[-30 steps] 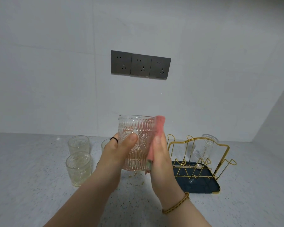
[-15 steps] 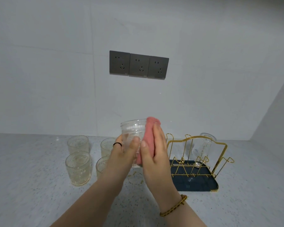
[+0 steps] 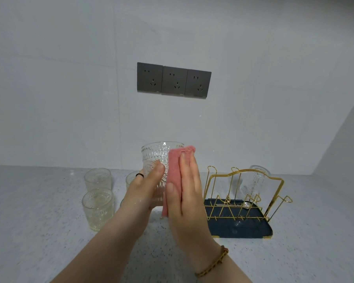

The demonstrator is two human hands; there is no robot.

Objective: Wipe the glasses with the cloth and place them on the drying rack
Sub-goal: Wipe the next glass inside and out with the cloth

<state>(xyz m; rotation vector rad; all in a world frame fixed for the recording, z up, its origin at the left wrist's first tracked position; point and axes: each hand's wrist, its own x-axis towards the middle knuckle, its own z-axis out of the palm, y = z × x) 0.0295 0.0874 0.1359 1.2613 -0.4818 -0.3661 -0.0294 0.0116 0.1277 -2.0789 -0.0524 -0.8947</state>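
The glass (image 3: 157,158) is held upright in the air over the counter (image 3: 29,231), between the two hands and just left of the drying rack (image 3: 243,174). The left hand (image 3: 145,188) grips it from the left, thumb laid across the patterned front and the other fingers curled round the far side. The right hand (image 3: 184,193) stands with fingers straight and pointing up, pressing the pink cloth (image 3: 175,172) flat against the right side of the glass, the thumb lying on the cloth too (its lower end hangs just below the thumb). The top of the cloth reaches the rim.

One glass already on the rack (image 3: 255,180) sits upside down on a gold prong above the dark tray (image 3: 243,227). More glasses (image 3: 97,207) stand on the counter to the left, some partly hidden behind the left hand.
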